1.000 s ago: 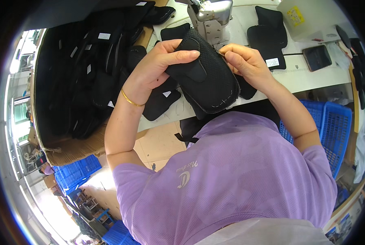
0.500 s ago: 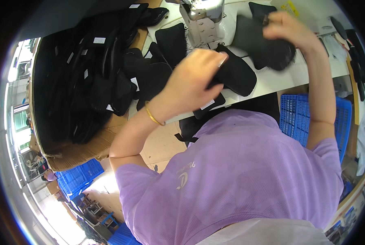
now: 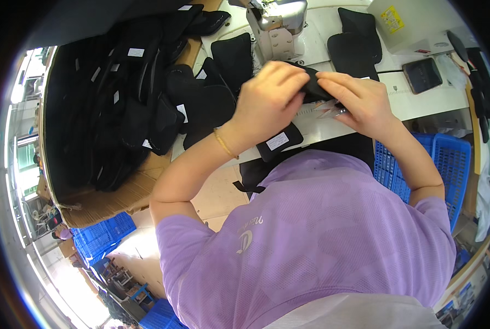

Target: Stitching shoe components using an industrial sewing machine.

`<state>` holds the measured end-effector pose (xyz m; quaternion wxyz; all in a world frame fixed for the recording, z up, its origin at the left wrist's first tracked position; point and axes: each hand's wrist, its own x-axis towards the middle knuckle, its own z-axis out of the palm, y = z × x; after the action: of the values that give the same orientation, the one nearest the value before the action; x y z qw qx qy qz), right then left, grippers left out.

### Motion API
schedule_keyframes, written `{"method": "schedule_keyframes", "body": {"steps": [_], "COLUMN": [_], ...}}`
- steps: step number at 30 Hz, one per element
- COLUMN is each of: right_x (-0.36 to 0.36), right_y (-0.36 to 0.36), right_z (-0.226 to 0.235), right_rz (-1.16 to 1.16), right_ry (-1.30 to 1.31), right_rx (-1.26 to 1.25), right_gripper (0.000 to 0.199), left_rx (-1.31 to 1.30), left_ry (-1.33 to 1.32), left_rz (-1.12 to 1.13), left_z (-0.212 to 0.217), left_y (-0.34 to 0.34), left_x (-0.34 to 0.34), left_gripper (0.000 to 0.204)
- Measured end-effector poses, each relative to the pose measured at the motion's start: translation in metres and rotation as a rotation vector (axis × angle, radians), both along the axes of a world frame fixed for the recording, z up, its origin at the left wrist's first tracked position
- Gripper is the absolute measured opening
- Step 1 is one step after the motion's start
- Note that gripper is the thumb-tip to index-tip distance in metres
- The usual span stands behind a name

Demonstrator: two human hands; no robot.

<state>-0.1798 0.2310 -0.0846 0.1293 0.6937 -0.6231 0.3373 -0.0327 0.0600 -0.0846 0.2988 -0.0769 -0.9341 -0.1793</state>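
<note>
My left hand [image 3: 267, 101] and my right hand [image 3: 363, 104] meet over the table's near edge, just before the sewing machine [image 3: 278, 35]. A folded black fabric piece [image 3: 312, 90] is pinched between both hands' thumbs and fingers. Under my right palm shows a small shiny tool [image 3: 327, 109], perhaps thread snips; its handle is hidden in the hand. Another black piece [image 3: 267, 149] with a white label lies below my left hand. Right of the machine, two black pieces [image 3: 352, 52] overlap flat on the white tabletop [image 3: 404, 101].
A cardboard box [image 3: 110, 205] heaped with labelled black pieces [image 3: 146, 93] fills the left side. More black pieces lie between box and machine. A phone [image 3: 422, 75] rests at the right, near a white box [image 3: 415, 24]. Blue crates [image 3: 448, 170] stand below the table.
My right hand has come down and left from above the right-hand pieces, leaving a black piece there. It now joins my left hand on the other piece, which has been lifted and folded.
</note>
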Motion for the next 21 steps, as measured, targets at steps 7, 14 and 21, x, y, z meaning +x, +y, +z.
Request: {"method": "schedule_keyframes", "body": {"steps": [7,14,21], "right_x": [0.009,0.040,0.039], "right_y": [-0.019,-0.055,-0.069], "right_z": [0.011,0.031,0.044], "right_rz": [0.011,-0.076,0.071], "right_ry": [-0.288,-1.041,-1.403], "right_rx": [-0.038,-0.005,0.012], "right_gripper": [0.024,0.032,0.041], "left_rx": [0.749,0.991,0.537], "left_ry": [-0.138,-0.457,-0.363], "left_rz": [0.080,0.331,-0.108], "left_z": [0.071,0.116,0.084], "left_y": [-0.035,-0.079,-0.166], "left_x": [0.023,-0.007,-0.019], "left_gripper": [0.026,0.031,0.027]}}
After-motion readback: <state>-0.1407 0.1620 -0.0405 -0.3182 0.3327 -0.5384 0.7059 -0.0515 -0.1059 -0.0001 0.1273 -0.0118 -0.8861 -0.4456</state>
